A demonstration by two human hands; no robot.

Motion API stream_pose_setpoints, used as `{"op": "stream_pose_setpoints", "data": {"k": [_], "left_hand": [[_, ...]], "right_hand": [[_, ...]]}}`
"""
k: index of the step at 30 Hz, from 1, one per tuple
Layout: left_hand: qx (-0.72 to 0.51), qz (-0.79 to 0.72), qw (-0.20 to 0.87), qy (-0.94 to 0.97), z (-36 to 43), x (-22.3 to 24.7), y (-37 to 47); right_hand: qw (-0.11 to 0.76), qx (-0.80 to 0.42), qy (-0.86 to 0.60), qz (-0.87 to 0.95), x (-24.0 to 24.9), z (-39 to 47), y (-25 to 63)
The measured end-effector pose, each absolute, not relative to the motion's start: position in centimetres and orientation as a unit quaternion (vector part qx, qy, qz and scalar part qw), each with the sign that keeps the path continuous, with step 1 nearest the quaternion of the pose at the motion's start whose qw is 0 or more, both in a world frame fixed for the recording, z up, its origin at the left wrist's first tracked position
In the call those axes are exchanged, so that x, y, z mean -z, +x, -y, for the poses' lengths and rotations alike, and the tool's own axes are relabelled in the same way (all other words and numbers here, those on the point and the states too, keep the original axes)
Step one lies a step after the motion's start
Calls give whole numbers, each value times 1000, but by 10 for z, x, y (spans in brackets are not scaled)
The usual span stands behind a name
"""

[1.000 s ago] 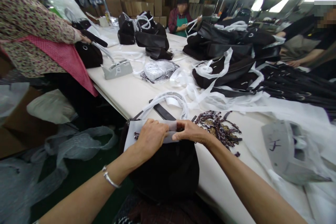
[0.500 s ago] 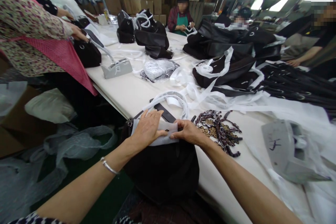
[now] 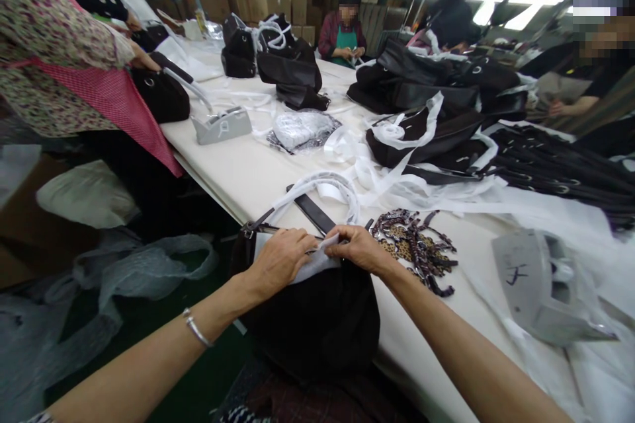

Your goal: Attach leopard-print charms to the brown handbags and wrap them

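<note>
A dark handbag [image 3: 317, 327] leans against the table's near edge, below my hands. Across its top opening lies a piece of white foam sheet [image 3: 302, 273]. My left hand [image 3: 280, 256] is closed on the sheet's middle, its fingers bent. With thumb and fingers, my right hand [image 3: 358, 248] pinches the sheet's right part, which is folded up between the hands. Behind them rises the bag's handle, wrapped in white [image 3: 317, 180], beside a flat black strap [image 3: 312, 211]. My left fingertips are partly hidden by the sheet.
Patterned ties [image 3: 417, 244] lie right of the bag, with a grey tape dispenser [image 3: 540, 284] beyond. Another dispenser [image 3: 223, 125] stands at the left table edge. White strips [image 3: 377, 172] and piled dark bags [image 3: 431, 79] cover the back. Co-workers stand around the table.
My left hand has gone from lying flat with stretched fingers to bent fingers gripping the foam sheet. The sheet's right part is now folded up in my right hand.
</note>
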State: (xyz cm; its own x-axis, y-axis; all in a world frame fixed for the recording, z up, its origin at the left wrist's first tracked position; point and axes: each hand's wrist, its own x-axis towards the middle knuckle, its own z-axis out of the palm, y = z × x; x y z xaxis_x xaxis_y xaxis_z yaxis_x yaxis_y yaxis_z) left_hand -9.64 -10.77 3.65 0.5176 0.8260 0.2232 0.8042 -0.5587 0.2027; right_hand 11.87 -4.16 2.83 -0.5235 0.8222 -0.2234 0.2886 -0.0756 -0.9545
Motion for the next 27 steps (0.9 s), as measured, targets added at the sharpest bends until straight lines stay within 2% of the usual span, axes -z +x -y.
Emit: {"op": "stream_pose_setpoints", "data": {"k": [6,10,13,17,24,27], "left_hand": [[-157,-359,-104,914,115,-18,-101],[-146,-299,-136,933,115,-19,-109],[-116,-282,-101,947,119,-28,-112],[-94,-357,-30,929,129,-34,-101],[-60,-517,97,848,135,-24,-78],[-32,-570,118,813,137,-33,-76]], "right_hand": [[279,-537,-383,698,-25,45,124],[286,-394,-305,819,-16,47,135],[218,-292,-261,894,-19,52,143],[151,-278,-252,915,-26,61,143],[159,-280,-262,910,-14,63,131],[143,-265,-276,913,-18,65,129]]}}
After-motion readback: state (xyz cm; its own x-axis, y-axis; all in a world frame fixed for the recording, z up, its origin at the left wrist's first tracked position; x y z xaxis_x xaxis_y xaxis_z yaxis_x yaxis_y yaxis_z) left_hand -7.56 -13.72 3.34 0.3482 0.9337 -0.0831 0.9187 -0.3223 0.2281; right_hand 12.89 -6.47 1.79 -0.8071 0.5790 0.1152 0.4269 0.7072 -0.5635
